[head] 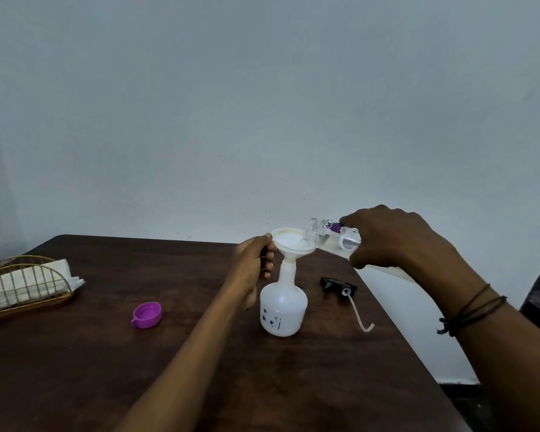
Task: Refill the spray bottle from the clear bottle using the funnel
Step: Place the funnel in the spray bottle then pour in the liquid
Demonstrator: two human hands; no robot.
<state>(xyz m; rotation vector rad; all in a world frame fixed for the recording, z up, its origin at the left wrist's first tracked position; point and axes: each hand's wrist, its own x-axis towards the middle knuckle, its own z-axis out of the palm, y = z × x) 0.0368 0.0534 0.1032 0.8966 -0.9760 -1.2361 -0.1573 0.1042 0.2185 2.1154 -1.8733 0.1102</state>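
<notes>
Near the desk's (200,353) right edge, the left hand (252,263) is pinching the funnel (290,241) seated in the spray bottle (282,307) while the right hand (393,241), clamped on the tilted clear bottle (334,238), is pouring; next likely calls for a steady tilt.

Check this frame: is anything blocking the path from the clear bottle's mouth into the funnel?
Nothing visible. The clear bottle, tilted in the right hand, has its open mouth right at the rim of the funnel, which the left hand steadies in the spray bottle.
</notes>
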